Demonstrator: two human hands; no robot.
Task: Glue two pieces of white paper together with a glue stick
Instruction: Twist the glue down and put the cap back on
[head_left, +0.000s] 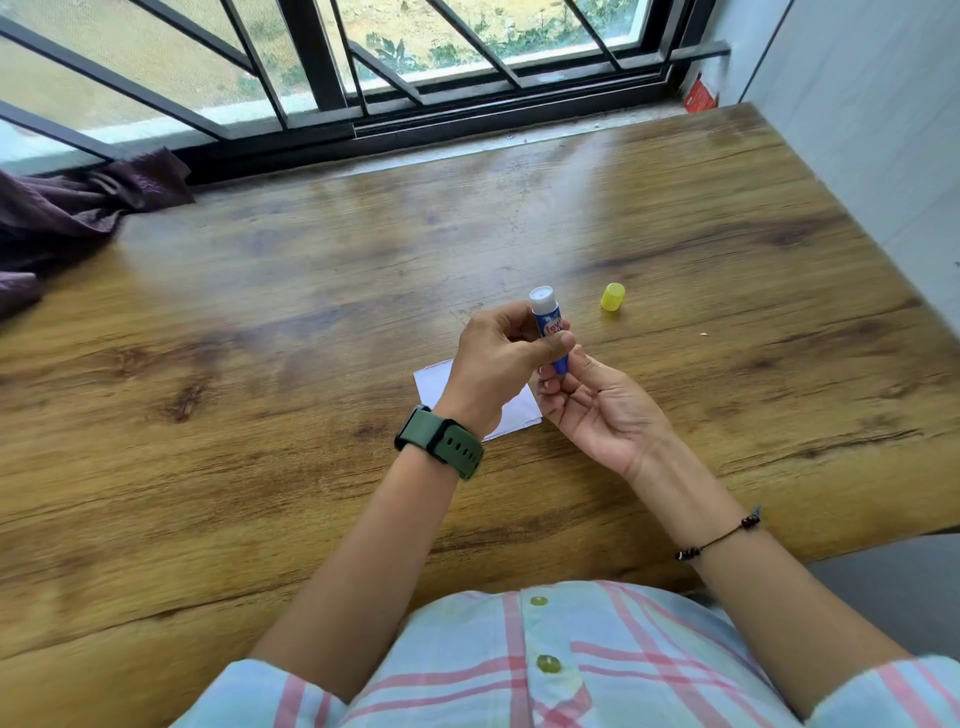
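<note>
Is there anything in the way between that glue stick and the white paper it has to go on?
Only the person's own hands. The left hand grips the glue stick above the white paper and covers much of it; the right hand pinches its base. The yellow cap is already off, lying aside on the table.

Setting: a home room, I judge. My wood-grain bench (260, 322) is pushed against a barred window (311, 67) looking onto bare ground and greenery. Dark purple cloth (78, 208) lies bunched at the sill; white tiled wall (872, 130) on my right.
</note>
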